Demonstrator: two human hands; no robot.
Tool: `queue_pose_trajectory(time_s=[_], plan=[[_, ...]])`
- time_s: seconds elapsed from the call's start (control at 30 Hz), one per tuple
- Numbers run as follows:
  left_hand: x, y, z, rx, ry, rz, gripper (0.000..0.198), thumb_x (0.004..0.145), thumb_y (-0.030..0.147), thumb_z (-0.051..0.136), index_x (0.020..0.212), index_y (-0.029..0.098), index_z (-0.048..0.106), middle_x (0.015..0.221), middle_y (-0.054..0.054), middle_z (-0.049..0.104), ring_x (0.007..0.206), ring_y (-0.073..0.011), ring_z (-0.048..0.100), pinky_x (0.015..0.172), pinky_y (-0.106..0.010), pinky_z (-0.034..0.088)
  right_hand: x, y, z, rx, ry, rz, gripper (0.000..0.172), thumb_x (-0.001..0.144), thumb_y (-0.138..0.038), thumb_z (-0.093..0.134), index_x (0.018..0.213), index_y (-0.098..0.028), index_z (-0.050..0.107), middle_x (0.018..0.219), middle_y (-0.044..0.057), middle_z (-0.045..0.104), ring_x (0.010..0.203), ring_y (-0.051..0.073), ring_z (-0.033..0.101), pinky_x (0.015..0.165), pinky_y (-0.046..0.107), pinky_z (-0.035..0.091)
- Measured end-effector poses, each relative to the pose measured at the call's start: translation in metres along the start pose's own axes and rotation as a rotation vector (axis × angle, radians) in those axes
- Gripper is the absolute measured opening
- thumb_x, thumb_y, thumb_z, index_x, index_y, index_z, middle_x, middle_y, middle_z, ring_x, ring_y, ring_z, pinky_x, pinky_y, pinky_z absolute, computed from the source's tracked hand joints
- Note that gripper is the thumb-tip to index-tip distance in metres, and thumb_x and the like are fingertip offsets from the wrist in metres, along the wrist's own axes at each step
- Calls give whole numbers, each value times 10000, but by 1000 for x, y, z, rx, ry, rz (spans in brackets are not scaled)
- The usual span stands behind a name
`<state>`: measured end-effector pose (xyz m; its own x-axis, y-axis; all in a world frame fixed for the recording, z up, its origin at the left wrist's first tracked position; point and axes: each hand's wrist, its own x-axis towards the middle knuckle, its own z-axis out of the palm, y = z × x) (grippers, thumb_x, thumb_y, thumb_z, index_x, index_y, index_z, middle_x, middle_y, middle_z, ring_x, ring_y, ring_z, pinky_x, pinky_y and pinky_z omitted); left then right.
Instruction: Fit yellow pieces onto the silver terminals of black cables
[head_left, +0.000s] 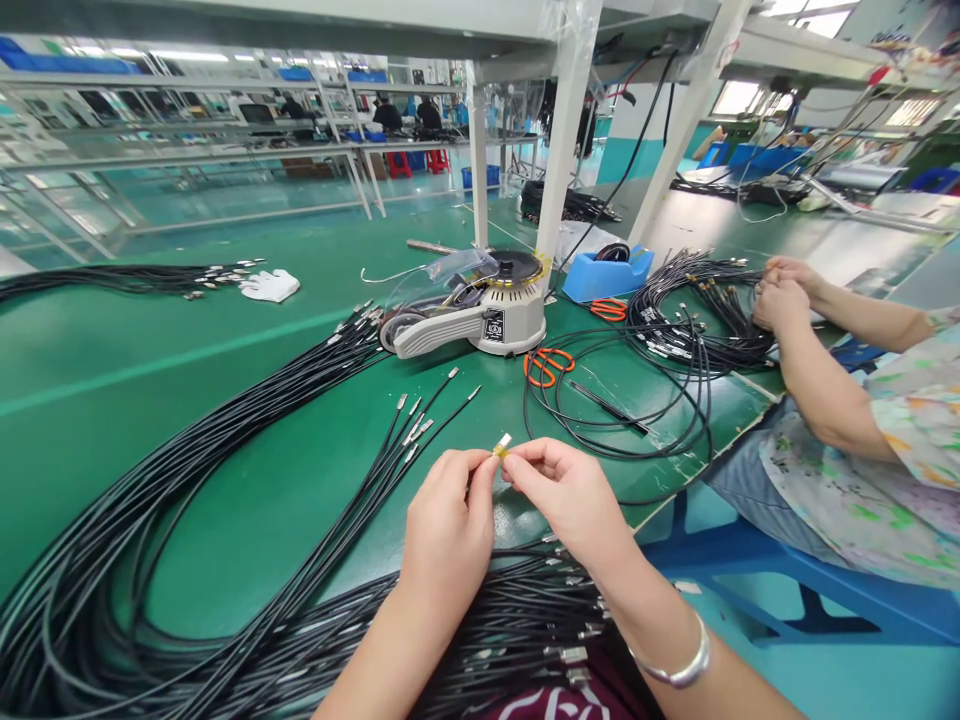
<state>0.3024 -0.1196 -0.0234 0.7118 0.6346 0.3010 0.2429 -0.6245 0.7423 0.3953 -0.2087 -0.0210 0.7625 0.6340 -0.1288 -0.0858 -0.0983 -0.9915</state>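
Observation:
Pinched between my fingertips is a cable end with a silver metal connector (505, 440) and a bit of yellow tape (500, 452) around it. My left hand (454, 515) grips it from the left, thumb and forefinger together. From the right, my right hand (566, 495) pinches at the tape. Under my forearms lies a thick bundle of black cables (360, 605), which loops round to the left. Several loose cable ends with silver connectors (411, 430) lie just left of my hands. Most of the held cable is hidden by my hands.
A round tape dispenser (510, 310) stands ahead on the green table (225, 400). Orange-handled scissors (549, 367) and a blue tape holder (609, 272) are to its right. A white glove (270, 286) lies at left. At right, a co-worker's hands (784, 295) handle coiled cables (660, 315).

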Motion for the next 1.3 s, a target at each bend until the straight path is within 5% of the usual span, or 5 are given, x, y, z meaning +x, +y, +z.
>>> queue_pose_trajectory(time_s=[0.17,0.37,0.97,1.3], plan=[[2,7,-4,-182,-92,-233,202,863,329,490,796,181,611,633,25,588,436,-99,552,490,-228,429,-1,-1,-1,-16,-9,-20,200,733,-345,658,757,-147,666,751,56,715,702,180,655,695,300,521],[5,9,-6,-537,-193,-440,234,821,378,525,710,173,546,504,61,515,360,-101,521,416,-219,415,-3,-5,-2,-28,-29,-44,175,754,-327,645,759,-154,668,753,57,725,704,181,671,690,287,531],[10,3,-19,-1030,-514,-428,263,856,322,539,672,134,554,477,52,469,392,-101,535,444,-213,397,-6,-12,-12,6,-109,-94,195,743,-341,676,782,-150,664,766,52,717,711,174,660,702,307,530],[10,2,-17,-1075,-471,-461,242,845,307,558,685,127,579,485,43,476,393,-88,505,434,-217,423,-2,-2,-19,147,-185,-159,231,758,-344,680,918,-179,657,889,46,705,829,167,655,784,311,518]])
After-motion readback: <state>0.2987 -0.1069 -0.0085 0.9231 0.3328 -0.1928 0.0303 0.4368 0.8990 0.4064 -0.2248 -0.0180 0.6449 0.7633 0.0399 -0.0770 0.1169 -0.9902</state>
